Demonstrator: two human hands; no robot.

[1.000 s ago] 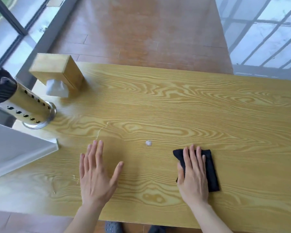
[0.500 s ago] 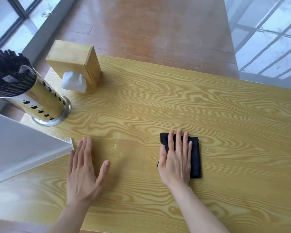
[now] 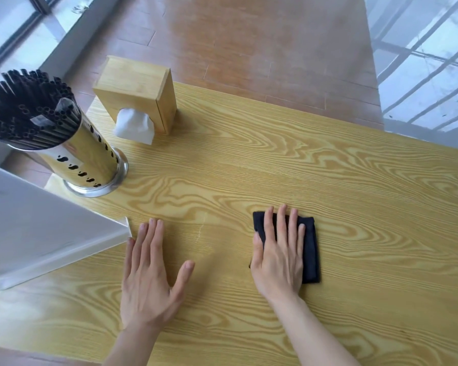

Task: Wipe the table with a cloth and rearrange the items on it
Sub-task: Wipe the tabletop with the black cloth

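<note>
A: Right hand [image 3: 278, 260]?
B: Laid flat, fingers spread, pressed on the black cloth [image 3: 310, 249]; nothing is gripped. Cloth is folded, near the front middle of the surface [image 3: 328, 167].
A: Left hand [image 3: 148, 276]?
B: Released, palm down on bare wood, just beside a white board [image 3: 37, 233].
A: Further out?
B: Metal holder [image 3: 90, 159] packed with black straws [image 3: 24, 107] at far left; wooden tissue box [image 3: 140, 88] behind it.

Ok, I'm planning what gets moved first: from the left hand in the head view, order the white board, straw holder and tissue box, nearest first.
From the left hand:
1. White board, just left of its fingertips.
2. Straw holder, farther back on the left.
3. Tissue box, at the table's far left corner.
</note>
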